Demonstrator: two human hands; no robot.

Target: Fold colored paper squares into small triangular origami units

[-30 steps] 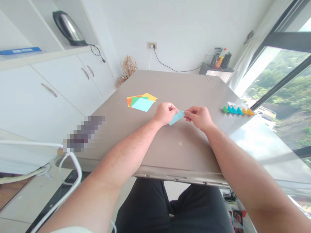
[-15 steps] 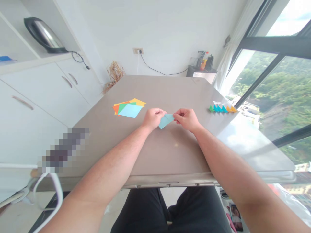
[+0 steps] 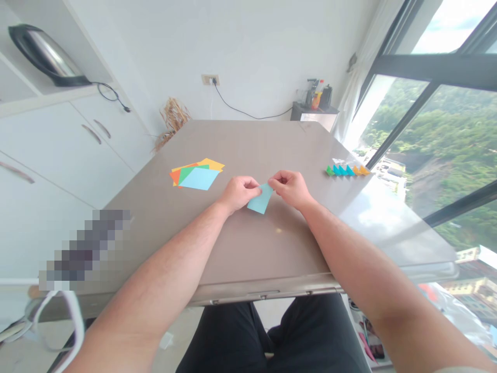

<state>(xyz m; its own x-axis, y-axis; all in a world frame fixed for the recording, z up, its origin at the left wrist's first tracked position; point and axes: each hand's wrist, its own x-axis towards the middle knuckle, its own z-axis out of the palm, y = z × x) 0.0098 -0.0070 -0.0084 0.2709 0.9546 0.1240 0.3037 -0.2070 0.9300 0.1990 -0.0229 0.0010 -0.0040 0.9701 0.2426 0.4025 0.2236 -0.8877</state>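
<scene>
A small folded piece of light blue paper (image 3: 259, 202) is held between my hands, just above or on the table; the exact contact is unclear. My left hand (image 3: 240, 192) pinches its left edge between thumb and fingers. At the upper right corner, my right hand (image 3: 288, 185) grips the same paper with its fingertips. To the left of my hands lies a fanned stack of coloured paper sheets (image 3: 200, 178), light blue on top, with green, orange and yellow beneath. Over to the right stands a row of small folded paper boats (image 3: 345, 171) in green, blue and orange.
The grey-brown table (image 3: 248, 140) spreads out ahead, its front edge by my legs. A blurred-out item (image 3: 91, 243) lies at the left edge. A kettle (image 3: 48, 54) stands on the left shelf. Windows (image 3: 419, 119) line the right side.
The light blue paper has turned, so its long side now hangs downward toward me. Both hands have shifted slightly, keeping their hold. The whole view has swung a little to the right.
</scene>
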